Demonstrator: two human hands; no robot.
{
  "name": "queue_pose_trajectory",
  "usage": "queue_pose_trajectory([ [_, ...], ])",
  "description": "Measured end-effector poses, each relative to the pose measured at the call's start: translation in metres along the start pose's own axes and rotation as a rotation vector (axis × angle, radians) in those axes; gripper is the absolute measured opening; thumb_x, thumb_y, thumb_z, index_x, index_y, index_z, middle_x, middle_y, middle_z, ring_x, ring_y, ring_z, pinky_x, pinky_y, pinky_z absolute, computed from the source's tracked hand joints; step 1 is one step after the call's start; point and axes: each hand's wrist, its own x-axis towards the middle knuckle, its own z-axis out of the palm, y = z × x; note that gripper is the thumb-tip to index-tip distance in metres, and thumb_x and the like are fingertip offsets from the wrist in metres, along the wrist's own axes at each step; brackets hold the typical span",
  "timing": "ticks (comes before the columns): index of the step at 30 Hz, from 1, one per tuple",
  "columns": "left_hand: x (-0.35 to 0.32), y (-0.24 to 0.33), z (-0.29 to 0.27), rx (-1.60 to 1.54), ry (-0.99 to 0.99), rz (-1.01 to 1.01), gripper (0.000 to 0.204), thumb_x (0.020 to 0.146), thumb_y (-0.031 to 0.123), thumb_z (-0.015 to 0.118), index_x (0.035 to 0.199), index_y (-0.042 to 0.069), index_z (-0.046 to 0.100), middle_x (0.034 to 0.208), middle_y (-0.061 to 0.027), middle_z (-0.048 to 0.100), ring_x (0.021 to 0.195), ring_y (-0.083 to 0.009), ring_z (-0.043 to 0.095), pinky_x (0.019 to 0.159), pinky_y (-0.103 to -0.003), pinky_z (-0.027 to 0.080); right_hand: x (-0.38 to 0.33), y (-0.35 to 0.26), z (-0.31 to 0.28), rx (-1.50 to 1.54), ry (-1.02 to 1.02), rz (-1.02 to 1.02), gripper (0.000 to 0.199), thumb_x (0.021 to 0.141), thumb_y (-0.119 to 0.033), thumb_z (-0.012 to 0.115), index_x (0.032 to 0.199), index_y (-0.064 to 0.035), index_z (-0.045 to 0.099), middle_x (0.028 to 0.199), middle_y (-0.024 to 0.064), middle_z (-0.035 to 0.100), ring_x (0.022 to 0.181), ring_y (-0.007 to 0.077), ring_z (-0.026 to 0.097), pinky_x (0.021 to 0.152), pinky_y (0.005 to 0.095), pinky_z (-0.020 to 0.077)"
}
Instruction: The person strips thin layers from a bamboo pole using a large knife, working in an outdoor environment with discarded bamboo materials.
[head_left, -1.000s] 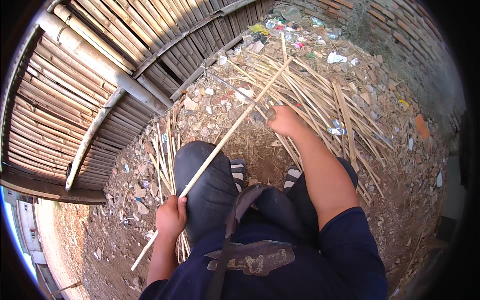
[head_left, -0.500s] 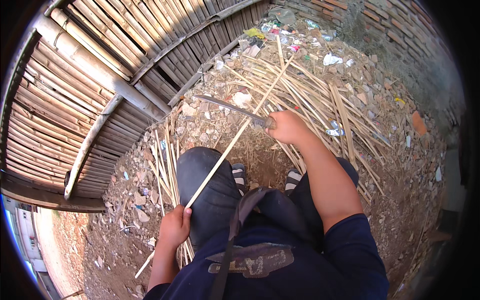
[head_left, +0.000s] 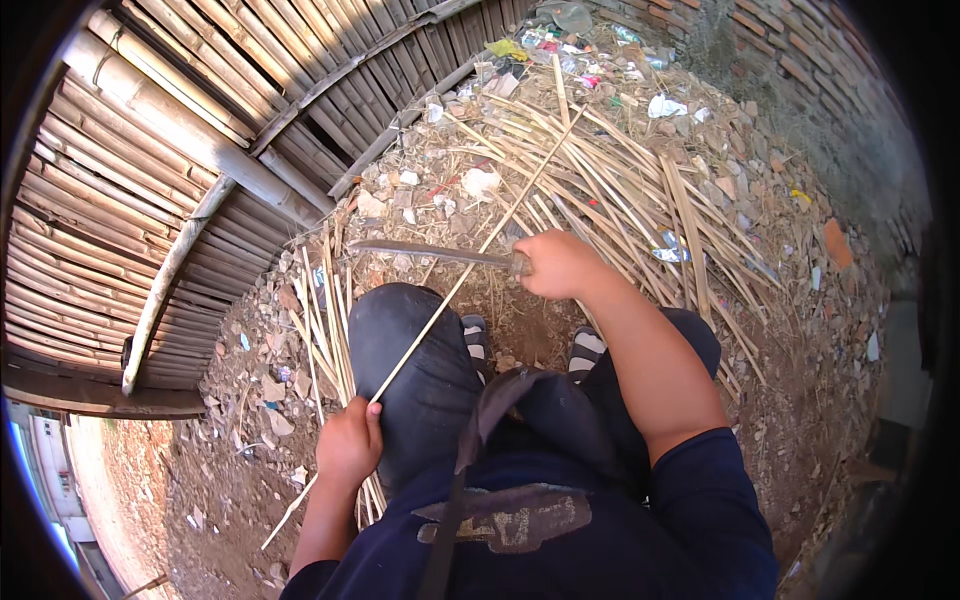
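My left hand [head_left: 349, 442] is closed round the lower part of a long, thin bamboo strip [head_left: 430, 324], beside my left knee. The strip slants up and to the right, past my knee, and its far end lies over a pile of strips. In my right hand [head_left: 562, 265] is the handle of a machete [head_left: 430, 251], the fingers wrapped round it. Its long blade points left and crosses the strip just beyond my knees, at or very near its surface. A short tail of the strip sticks out below my left hand.
A heap of split bamboo strips [head_left: 640, 190] lies ahead and right; more strips [head_left: 335, 335] lean beside my left leg. Rubble and litter [head_left: 570, 50] cover the ground toward the brick wall [head_left: 790, 65]. A bamboo fence [head_left: 120, 220] rises on the left.
My right hand has drawn the machete down the strip toward me and slightly left, and its blade has turned more level. My left hand stays on the strip, nearly unmoved.
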Motion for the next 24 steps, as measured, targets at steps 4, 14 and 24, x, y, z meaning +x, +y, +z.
queue_pose_trajectory([
  [4,0.001,0.000,0.013,0.029,0.040,-0.018,0.035,0.106,0.035,0.049,0.089,0.005,0.054,0.070,-0.0247,0.064,0.068,-0.0479,0.064,0.062,-0.059,0.050,0.012,0.028,0.011,0.129,0.022,-0.036,0.038,0.077,-0.029,0.079,0.103,-0.0021,0.071,0.087,0.0216,0.071,0.087,0.0402,0.069,0.078,0.0474,0.0534],
  [14,0.003,-0.004,0.006,-0.007,0.024,0.020,0.035,0.106,0.034,0.050,0.088,0.005,0.054,0.073,-0.0235,0.066,0.067,-0.0473,0.065,0.061,-0.057,0.050,-0.002,0.004,-0.003,0.035,-0.110,0.007,0.039,0.081,-0.031,0.078,0.107,-0.0029,0.072,0.103,0.0207,0.072,0.101,0.0364,0.069,0.087,0.0459,0.0544],
  [24,0.006,0.007,0.002,0.034,0.014,-0.048,0.033,0.105,0.034,0.053,0.088,0.005,0.054,0.076,-0.0230,0.067,0.069,-0.0467,0.066,0.063,-0.057,0.051,-0.005,-0.002,0.000,-0.018,0.032,0.005,0.034,0.079,-0.028,0.079,0.104,-0.0061,0.073,0.090,0.0215,0.072,0.089,0.0385,0.069,0.081,0.0465,0.0537],
])
